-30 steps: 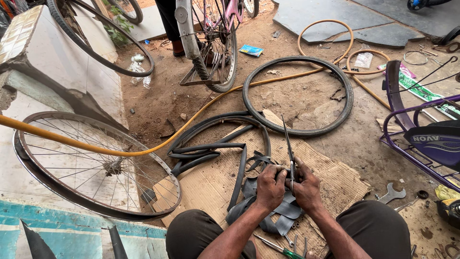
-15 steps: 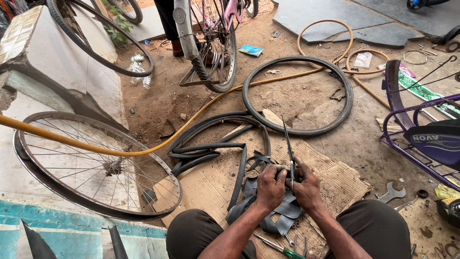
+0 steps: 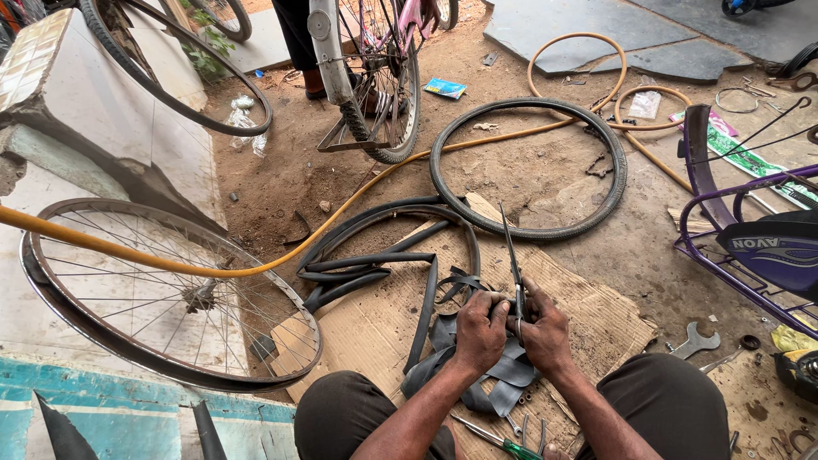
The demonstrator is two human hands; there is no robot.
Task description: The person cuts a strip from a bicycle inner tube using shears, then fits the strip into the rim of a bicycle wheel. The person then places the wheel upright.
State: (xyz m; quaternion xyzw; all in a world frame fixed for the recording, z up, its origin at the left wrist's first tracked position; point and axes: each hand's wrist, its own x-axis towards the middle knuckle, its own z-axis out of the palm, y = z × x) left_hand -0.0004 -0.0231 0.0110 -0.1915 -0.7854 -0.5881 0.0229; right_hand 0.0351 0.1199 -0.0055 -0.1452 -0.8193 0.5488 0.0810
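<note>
Over flattened cardboard (image 3: 375, 332), our left hand (image 3: 479, 330) grips black rubber strips (image 3: 511, 375); right hand (image 3: 545, 334) clamps scissors (image 3: 513, 264)

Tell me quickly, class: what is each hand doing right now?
Left hand: closed, gripping a strip of black inner tube.
Right hand: closed on the handles of the scissors, blades pointing away from the person.
</note>
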